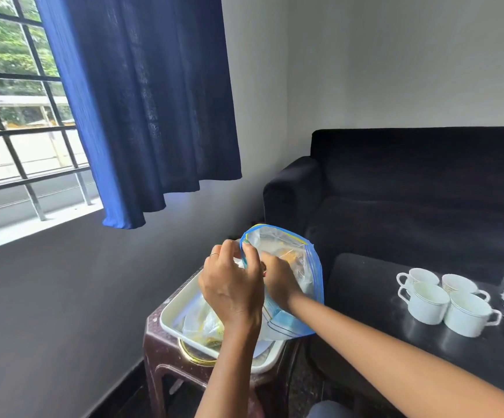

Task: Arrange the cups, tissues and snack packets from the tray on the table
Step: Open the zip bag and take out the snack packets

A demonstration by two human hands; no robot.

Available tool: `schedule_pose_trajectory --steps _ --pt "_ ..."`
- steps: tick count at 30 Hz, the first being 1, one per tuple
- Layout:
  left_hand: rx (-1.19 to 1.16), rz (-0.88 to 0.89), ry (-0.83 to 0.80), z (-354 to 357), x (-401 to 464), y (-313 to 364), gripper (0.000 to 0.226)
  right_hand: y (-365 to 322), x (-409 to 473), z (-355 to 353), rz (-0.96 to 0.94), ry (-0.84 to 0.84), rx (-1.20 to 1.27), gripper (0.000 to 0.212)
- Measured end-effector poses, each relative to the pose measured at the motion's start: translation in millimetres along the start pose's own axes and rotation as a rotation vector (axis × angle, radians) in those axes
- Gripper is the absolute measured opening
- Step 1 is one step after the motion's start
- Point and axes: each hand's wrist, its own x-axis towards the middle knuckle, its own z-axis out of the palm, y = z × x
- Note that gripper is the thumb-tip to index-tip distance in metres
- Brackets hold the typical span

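Holding a clear zip bag (286, 267) with blue edges above the white tray (175, 309), we pinch its mouth with our left hand (232, 285); our right hand (277, 279) reaches inside, its grip hidden.

This is a home's living room: a dark upholstered sofa (410, 188) fills the corner against plain pale walls, and a blue curtain (142, 110) hangs beside a barred window (18, 116) with trees outside. In front of the sofa a glossy black desk (395, 333) carries four white teacups (443, 300), and a brown plastic stool (166, 354) stands beside it.
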Motion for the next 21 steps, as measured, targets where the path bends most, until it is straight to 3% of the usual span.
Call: schedule_pose_trajectory --steps 4,13,18,21 --pt "0.028 -0.051 -0.013 1 0 -2 0.017 4 -9 -34 0.011 0.022 -0.082 0.027" --pt "0.034 -0.101 -0.072 4 -3 -7 0.021 11 -68 -111 -0.163 0.096 0.189 0.045" --pt "-0.028 -0.243 -0.089 2 0 -13 0.024 7 -89 -147 -0.341 0.204 0.197 0.051" --pt "-0.062 -0.349 -0.018 -5 10 -21 0.024 10 -90 -166 -0.386 0.291 0.156 0.052"
